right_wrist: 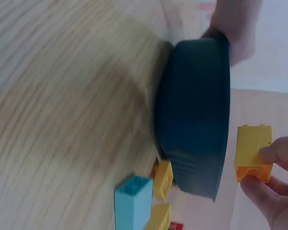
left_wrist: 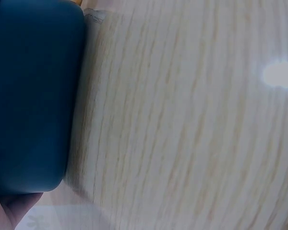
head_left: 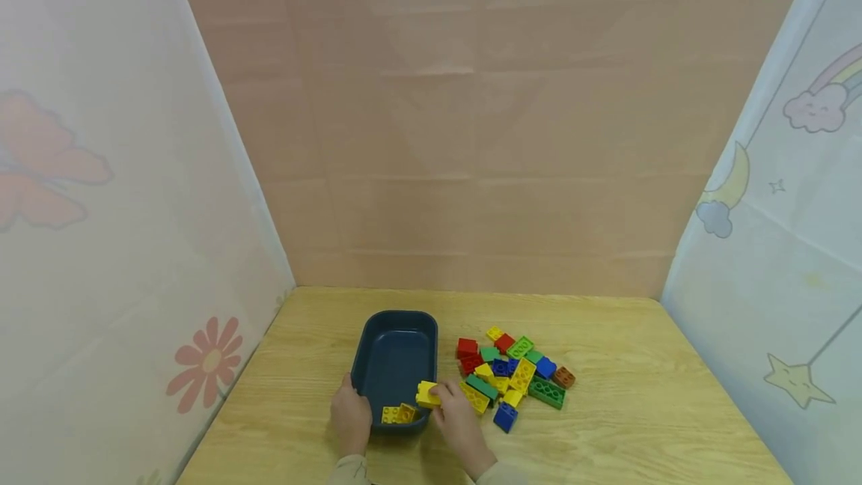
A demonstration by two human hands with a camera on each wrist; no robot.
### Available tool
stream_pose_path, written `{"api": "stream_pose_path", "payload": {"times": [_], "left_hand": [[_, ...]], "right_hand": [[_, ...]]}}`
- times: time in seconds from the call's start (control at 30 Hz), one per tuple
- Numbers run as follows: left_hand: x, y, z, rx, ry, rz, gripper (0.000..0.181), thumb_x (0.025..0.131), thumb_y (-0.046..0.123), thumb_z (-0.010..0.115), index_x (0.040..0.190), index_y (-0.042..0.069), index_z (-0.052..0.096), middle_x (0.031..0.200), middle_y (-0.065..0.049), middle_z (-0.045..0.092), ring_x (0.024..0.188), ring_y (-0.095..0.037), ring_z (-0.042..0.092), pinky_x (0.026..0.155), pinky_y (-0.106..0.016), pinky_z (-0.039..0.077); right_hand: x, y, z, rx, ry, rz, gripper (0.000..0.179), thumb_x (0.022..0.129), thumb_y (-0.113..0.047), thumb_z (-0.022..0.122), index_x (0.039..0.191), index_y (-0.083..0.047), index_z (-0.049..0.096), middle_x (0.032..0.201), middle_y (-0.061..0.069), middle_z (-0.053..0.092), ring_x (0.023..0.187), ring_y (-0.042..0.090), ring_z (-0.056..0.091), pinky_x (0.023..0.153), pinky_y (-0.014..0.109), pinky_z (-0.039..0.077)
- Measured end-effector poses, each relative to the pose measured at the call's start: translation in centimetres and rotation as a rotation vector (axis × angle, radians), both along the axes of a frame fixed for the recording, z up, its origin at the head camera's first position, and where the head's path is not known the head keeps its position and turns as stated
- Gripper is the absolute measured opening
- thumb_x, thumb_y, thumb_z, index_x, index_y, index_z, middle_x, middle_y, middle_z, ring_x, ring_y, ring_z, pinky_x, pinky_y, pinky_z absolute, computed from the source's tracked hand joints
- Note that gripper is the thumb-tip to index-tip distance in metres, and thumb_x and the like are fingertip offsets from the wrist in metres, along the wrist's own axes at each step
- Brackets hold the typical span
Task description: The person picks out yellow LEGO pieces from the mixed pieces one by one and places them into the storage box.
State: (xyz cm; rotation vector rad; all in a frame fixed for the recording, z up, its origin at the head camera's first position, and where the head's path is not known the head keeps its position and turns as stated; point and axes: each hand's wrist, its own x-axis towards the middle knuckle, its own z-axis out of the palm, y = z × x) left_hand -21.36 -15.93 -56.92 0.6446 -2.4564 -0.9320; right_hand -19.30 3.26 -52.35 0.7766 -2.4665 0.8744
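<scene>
Low-centre in the head view, a dark blue tray [head_left: 397, 358] is gripped by the left hand [head_left: 352, 418]; a yellow block [head_left: 426, 395] is pinched by the right hand [head_left: 461, 424] near its right wall [head_left: 434, 354], by which loose blocks [head_left: 522, 376] (mixed colours, heaped centre-right) are separated from yellow pieces [head_left: 390, 415] inside.

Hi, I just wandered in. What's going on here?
A person's left hand holds the left side of a dark blue tray, while their right hand pinches a yellow toy brick above its near right edge. Two more yellow bricks lie inside, at the near end. A loose pile of multicolored bricks sits to the tray's right on the wooden table.
</scene>
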Motion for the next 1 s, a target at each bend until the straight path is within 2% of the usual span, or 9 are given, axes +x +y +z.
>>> {"api": "stream_pose_path", "payload": {"times": [0.23, 0.53, 0.67, 0.87, 1.0], "left_hand": [[0.0, 0.1, 0.0, 0.004, -0.012, 0.011, 0.046, 0.070, -0.012, 0.057, 0.115, -0.016, 0.049, 0.091, -0.028, 0.061, 0.082, -0.040, 0.059, 0.067, -0.047, 0.049], [0.0, 0.1, -0.1, -0.009, 0.028, 0.001, 0.045, 0.069, -0.013, 0.057, 0.113, -0.017, 0.050, 0.088, -0.027, 0.061, 0.079, -0.039, 0.060, 0.066, -0.047, 0.049], [0.0, 0.1, 0.0, -0.004, 0.036, -0.004, 0.044, 0.069, -0.014, 0.056, 0.112, -0.017, 0.050, 0.089, -0.028, 0.061, 0.081, -0.040, 0.060, 0.066, -0.047, 0.049], [0.0, 0.2, 0.1, 0.001, 0.057, -0.005, 0.044, 0.068, -0.014, 0.056, 0.111, -0.018, 0.050, 0.089, -0.029, 0.061, 0.081, -0.040, 0.060, 0.066, -0.047, 0.049], [0.0, 0.2, 0.1, 0.004, 0.058, 0.003, 0.043, 0.068, -0.014, 0.055, 0.111, -0.017, 0.051, 0.088, -0.028, 0.061, 0.080, -0.040, 0.060, 0.065, -0.048, 0.049]], "right_hand": [[0.1, -1.4, -0.3, 0.042, -0.019, 0.075, 0.023, 0.069, 0.010, 0.064, 0.087, -0.004, 0.061, 0.100, 0.015, 0.054, 0.086, 0.027, 0.058, 0.063, 0.022, 0.050], [-0.1, -2.2, -0.7, 0.092, 0.057, 0.101, 0.020, 0.071, 0.007, 0.066, 0.090, -0.002, 0.065, 0.101, 0.016, 0.055, 0.089, 0.026, 0.058, 0.070, 0.025, 0.051], [-0.3, -2.5, -1.1, 0.128, 0.082, 0.126, 0.020, 0.073, 0.004, 0.066, 0.092, -0.002, 0.066, 0.102, 0.016, 0.056, 0.089, 0.026, 0.057, 0.071, 0.025, 0.051], [-0.3, -2.9, -1.6, 0.212, 0.168, 0.148, 0.018, 0.074, 0.001, 0.067, 0.091, -0.005, 0.068, 0.102, 0.015, 0.060, 0.087, 0.023, 0.059, 0.070, 0.028, 0.051], [-0.3, -3.0, -1.7, 0.258, 0.165, 0.166, 0.015, 0.076, -0.002, 0.066, 0.089, -0.008, 0.069, 0.102, 0.012, 0.061, 0.084, 0.020, 0.061, 0.068, 0.028, 0.052]]}}
